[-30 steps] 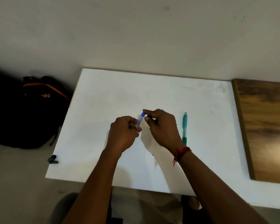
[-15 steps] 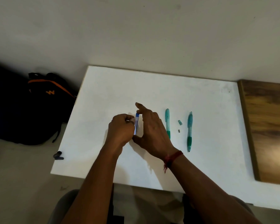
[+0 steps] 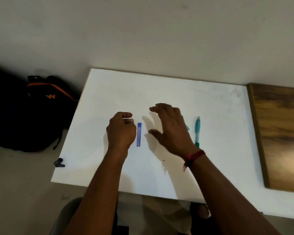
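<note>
The blue case (image 3: pixel 139 134) is lying set down on the white table (image 3: pixel 210 107) between my right hand (image 3: pixel 170 128), hovering spread and empty, and my curled left hand (image 3: pixel 121 131), whose hold I cannot tell; the teal pen (image 3: pixel 197 131) rightward is waiting untouched.

The blurred right hand (image 3: pixel 170 128) is covering most of a small teal piece (image 3: pixel 187 127). The curled fingers (image 3: pixel 126 115) of the left hand (image 3: pixel 120 133) are hiding its palm. The wooden board (image 3: pixel 282 133) is running off the right edge. A dark object (image 3: pixel 59 163) by the worktop's (image 3: pixel 159 90) left edge is looking too small to identify.
</note>
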